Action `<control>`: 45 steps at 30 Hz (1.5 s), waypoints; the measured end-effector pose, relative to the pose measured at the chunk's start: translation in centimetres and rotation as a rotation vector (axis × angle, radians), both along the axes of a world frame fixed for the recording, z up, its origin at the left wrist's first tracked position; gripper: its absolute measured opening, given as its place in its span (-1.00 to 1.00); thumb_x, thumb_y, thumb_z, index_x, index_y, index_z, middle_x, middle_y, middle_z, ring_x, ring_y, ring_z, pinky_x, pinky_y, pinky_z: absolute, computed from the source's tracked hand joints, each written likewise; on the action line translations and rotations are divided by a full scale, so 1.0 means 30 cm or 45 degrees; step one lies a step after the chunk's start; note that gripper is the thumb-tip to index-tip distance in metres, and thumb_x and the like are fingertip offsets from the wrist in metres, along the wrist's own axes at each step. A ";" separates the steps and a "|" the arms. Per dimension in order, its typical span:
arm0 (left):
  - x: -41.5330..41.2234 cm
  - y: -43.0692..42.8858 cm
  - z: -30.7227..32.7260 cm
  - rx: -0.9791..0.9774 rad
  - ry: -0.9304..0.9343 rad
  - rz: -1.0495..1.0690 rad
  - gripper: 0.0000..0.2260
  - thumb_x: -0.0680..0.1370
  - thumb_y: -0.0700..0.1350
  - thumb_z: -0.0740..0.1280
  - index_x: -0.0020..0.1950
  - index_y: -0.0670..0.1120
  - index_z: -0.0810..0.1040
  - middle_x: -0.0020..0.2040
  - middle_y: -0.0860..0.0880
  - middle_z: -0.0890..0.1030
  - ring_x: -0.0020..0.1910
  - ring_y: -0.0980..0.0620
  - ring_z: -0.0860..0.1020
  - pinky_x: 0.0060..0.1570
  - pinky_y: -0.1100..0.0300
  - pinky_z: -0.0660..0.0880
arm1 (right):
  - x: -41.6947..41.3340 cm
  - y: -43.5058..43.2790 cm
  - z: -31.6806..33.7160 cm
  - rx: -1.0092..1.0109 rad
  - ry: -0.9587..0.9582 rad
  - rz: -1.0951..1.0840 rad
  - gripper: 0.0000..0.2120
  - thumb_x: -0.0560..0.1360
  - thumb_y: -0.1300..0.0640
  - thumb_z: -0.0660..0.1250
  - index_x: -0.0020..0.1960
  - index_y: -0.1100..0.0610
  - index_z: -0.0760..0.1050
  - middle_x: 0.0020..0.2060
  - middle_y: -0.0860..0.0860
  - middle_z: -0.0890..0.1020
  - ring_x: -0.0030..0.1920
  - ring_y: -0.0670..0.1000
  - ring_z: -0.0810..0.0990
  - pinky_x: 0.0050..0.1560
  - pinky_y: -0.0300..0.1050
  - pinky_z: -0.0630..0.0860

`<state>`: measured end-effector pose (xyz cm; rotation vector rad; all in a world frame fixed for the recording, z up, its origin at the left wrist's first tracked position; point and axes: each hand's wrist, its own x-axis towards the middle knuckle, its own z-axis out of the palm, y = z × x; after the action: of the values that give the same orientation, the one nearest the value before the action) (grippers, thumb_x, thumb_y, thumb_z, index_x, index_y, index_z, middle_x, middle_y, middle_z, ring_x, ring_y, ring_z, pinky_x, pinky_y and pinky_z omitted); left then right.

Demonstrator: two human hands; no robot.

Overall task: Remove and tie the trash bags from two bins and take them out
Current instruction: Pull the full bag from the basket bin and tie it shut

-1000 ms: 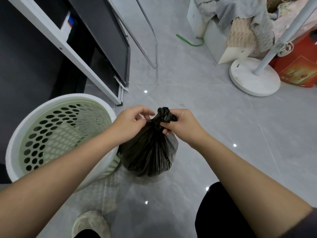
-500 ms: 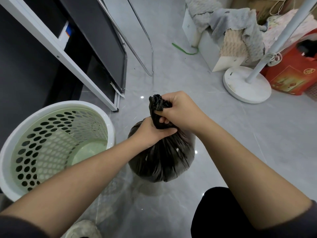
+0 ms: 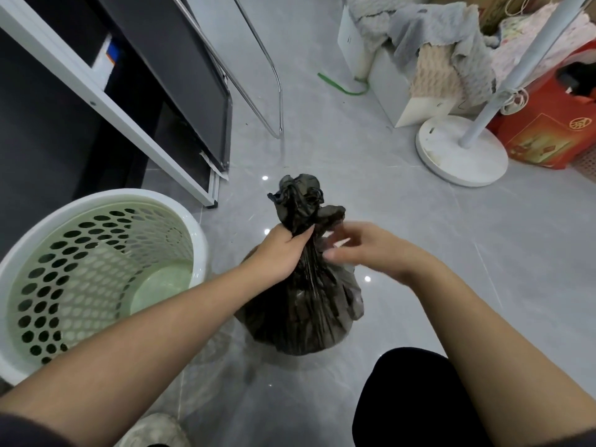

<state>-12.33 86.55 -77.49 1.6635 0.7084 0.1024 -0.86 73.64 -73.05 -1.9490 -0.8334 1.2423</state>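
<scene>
Two hands are at one black trash bag [image 3: 303,314], which sits on the grey floor [image 3: 419,221] in front of the crouching person. The left hand [image 3: 283,250] is clenched round the bag's twisted neck, and the bunched top of the plastic sticks up above the fist. The right hand [image 3: 364,250] is at three o'clock of that neck, just beside it, fingers loose and spread. It is blurred, so I cannot tell whether they touch the plastic. At nine o'clock of the bag stands the bin [image 3: 200,250], white-rimmed, its green holed wall and bottom showing. At two o'clock, well apart, is a round white stand base [image 3: 461,156] with a red box [image 3: 541,137] beside it. A black-clad knee [image 3: 409,398] is at five o'clock.
</scene>
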 end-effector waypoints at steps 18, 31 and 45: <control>0.026 0.075 0.156 0.676 0.346 -0.029 -0.79 0.51 -0.22 0.14 -0.32 -0.06 0.38 -0.29 -0.01 0.48 -0.25 -0.06 0.47 -0.33 0.15 0.39 | -0.075 0.100 -0.121 0.149 -0.573 -0.080 -0.56 0.40 0.00 0.43 0.20 0.08 0.39 -0.04 0.00 0.63 0.00 0.09 0.59 0.03 0.02 0.52; 0.010 0.097 0.211 0.408 0.316 0.049 -0.85 0.55 -0.12 0.31 -0.22 -0.09 0.46 -0.42 -0.07 0.58 -0.69 0.21 0.44 -0.65 0.41 0.31 | -0.079 0.117 -0.140 0.075 -0.573 -0.067 -0.61 0.35 -0.03 0.49 0.00 0.11 0.38 -0.21 0.00 0.54 -0.16 0.08 0.53 -0.14 -0.02 0.47; 0.006 0.120 0.198 0.258 0.254 0.069 -0.85 0.53 -0.04 0.32 -0.05 -0.11 0.57 -0.36 -0.12 0.66 -0.44 -0.04 0.56 -0.25 0.16 0.52 | -0.092 0.120 -0.125 0.087 -0.745 -0.040 -0.55 0.34 -0.07 0.47 0.10 0.07 0.36 -0.06 -0.05 0.54 -0.03 0.07 0.55 0.01 0.05 0.47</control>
<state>-12.15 90.14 -71.55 1.8655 0.9186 0.0484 -3.62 77.24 -76.81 -2.2898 -1.1015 0.6067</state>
